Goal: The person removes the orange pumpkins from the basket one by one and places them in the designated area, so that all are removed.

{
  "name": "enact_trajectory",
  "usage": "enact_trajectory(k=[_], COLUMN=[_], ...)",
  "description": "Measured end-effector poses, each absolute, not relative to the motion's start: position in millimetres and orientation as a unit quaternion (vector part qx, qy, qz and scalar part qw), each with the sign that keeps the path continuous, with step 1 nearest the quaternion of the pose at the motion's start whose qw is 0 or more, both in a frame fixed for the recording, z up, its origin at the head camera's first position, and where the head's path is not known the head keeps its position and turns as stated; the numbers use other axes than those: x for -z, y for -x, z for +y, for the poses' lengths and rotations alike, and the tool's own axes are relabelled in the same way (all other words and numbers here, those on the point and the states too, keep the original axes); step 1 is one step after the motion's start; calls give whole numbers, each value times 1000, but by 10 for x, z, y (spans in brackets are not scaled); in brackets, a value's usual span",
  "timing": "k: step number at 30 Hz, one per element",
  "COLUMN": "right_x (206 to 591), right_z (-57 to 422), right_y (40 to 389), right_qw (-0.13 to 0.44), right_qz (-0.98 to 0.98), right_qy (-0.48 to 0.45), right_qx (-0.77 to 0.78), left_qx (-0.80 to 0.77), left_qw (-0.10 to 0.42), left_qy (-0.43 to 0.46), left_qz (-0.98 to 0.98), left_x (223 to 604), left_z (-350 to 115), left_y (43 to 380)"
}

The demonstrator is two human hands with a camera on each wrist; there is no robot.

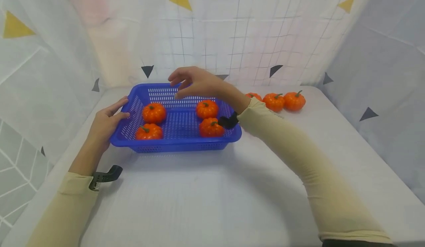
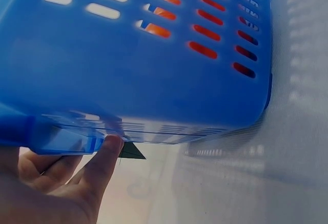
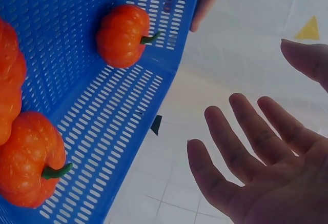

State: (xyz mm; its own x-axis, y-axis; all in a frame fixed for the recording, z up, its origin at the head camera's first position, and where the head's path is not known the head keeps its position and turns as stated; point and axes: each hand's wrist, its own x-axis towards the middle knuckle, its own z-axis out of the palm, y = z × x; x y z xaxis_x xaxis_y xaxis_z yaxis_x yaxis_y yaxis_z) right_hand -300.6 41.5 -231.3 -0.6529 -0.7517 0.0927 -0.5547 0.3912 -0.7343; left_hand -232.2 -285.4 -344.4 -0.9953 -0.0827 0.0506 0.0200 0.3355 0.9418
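Note:
A blue plastic basket (image 1: 186,141) with slotted walls stands on the white table. Inside it are small orange pumpkins with green stems: two at the left, including the back left pumpkin (image 1: 154,113), and two at the right, including the back right pumpkin (image 1: 207,109). My left hand (image 1: 103,126) grips the basket's left rim, its thumb over the edge; the left wrist view has its fingers (image 2: 102,162) at the rim's underside. Above the back of the basket hovers my right hand (image 1: 199,81), holding nothing. Its fingers (image 3: 225,142) are spread and slightly bent in the right wrist view.
Three more pumpkins, among them the rightmost pumpkin (image 1: 294,101), sit in a row on the table (image 1: 186,199) right of the basket. My right forearm partly hides one. A white patterned curtain (image 1: 212,29) hangs behind the table, with grey fabric (image 1: 391,73) at the right.

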Motion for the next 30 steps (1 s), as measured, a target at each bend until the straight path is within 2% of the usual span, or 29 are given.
enact_trajectory(k=[19,30], right_x=[2469,2642], right_z=[-38,-228], right_y=[3132,3229], right_qw=[188,241], right_qz=[796,781], right_qy=[431,482], right_qx=[382,315], left_qx=[575,574], left_qw=[43,40], left_qy=[-27,-24], left_qz=[-816,-818], left_x=[3460,3471], left_z=[-2888,-2909], left_y=[2308,2340])
